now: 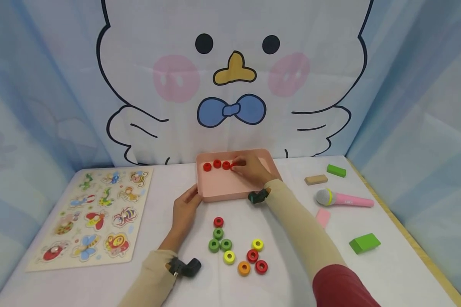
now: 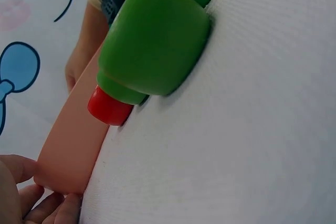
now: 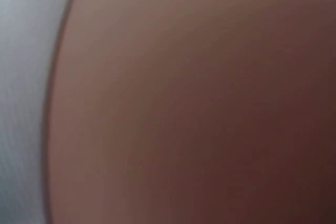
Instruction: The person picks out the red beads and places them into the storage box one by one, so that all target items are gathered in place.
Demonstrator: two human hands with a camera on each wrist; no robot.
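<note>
Your right hand (image 1: pixel 253 168) is inside the pink tray (image 1: pixel 230 185), its fingers curled over a fourth red ring (image 1: pixel 233 165) at the end of a row of three red rings (image 1: pixel 217 164) along the tray's far wall; whether the fingers pinch the ring or only press it cannot be told, and the right wrist view shows nothing but a blur of pink. Your left hand (image 1: pixel 185 209) rests with relaxed fingers against the tray's near left corner, bracing it and gripping nothing. If that brace slips, the tray is likely to slide on the cloth, and the row would scatter. A careless sideways push from the right fingers could knock the neighbouring rings out of line. Your right sleeve passes just beside the loose rings (image 1: pixel 236 249) on the tabletop (image 1: pixel 388 273), a cluster of green, yellow, red and orange ones; a low forearm could sweep them away. The tabletop carries a white cloth, an insect puzzle board (image 1: pixel 96 213) at the left, and a toy microphone (image 1: pixel 343 199) and green blocks (image 1: pixel 365 243) at the right. A cartoon bird curtain (image 1: pixel 234 81) backs the scene.
</note>
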